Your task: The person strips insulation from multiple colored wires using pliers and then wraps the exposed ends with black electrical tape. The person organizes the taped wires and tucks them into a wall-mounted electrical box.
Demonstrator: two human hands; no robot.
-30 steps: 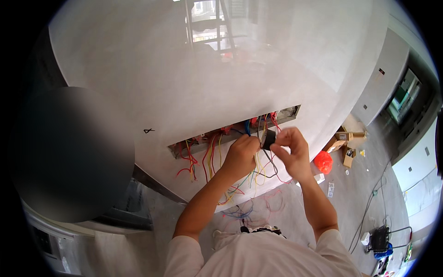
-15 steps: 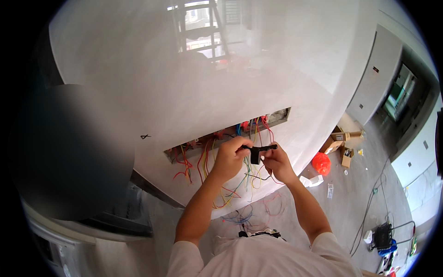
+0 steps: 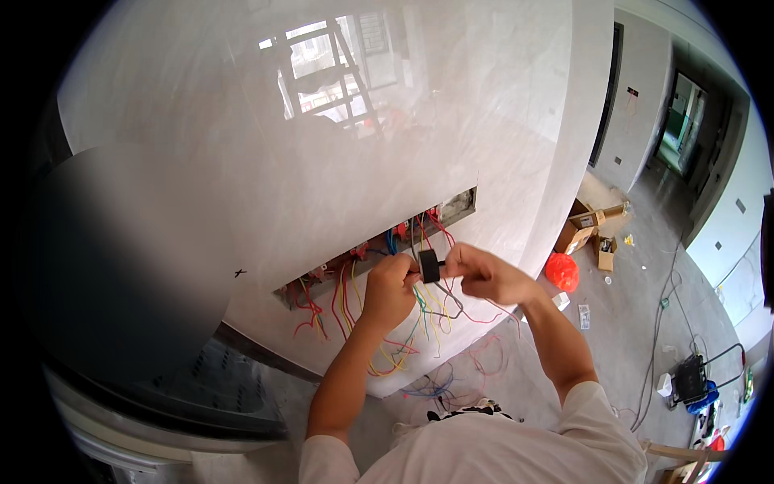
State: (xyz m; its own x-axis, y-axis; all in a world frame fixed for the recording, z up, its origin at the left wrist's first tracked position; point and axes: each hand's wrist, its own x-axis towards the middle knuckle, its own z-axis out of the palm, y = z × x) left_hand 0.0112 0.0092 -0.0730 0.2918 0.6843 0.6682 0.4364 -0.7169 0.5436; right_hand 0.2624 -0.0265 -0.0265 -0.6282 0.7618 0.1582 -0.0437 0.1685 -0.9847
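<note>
In my head view, the black roll point(image 3: 429, 266) is just in front of the wall recess point(image 3: 463, 204), below its right half. The left hand point(image 3: 389, 292) pinches the roll's left edge, probably to steady it; the right hand point(image 3: 492, 276) curls its fingers at the other side, though I can't tell whether they grip. Coloured wires point(image 3: 314, 304) dangle from the recess, presumably anchored inside. A red bag point(image 3: 562, 273) lies well right of it.

A glossy pale wall point(image 3: 185, 113) mirrors a bright window point(image 3: 310, 56), while grey floor point(image 3: 625, 323) runs toward a dark-framed doorway point(image 3: 681, 129)
</note>
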